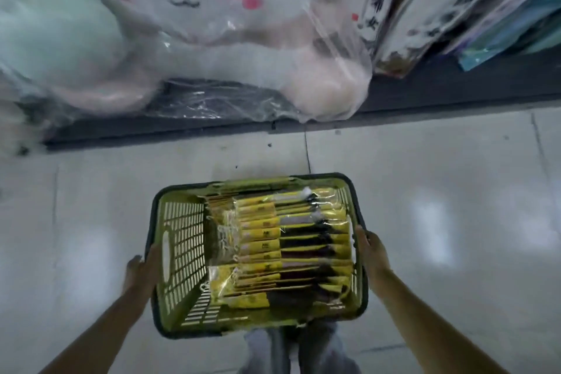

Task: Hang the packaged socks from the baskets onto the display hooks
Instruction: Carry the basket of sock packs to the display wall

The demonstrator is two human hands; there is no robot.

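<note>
Pale tiled floor (440, 191) under us, a dark low shelf (455, 91) ahead stacked with bagged plush toys (188, 9). We hold the green basket (185, 237) by 2 opposite sides, left hand (138, 273) and right hand (372, 252) each clamped on the rim, well apart. The packaged socks (291, 249) lie stacked in its right half.

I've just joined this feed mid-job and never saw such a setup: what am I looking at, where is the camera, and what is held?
There is no machine: a person works bare-handed. The single picture comes from a camera on their head, looking down. The left hand and right hand grip the sides of a green basket. Inside lie packaged socks with yellow labels. Below is pale tiled floor; at the top a plastic-wrapped plush toy sits on a dark low shelf. No display hooks show.
</note>
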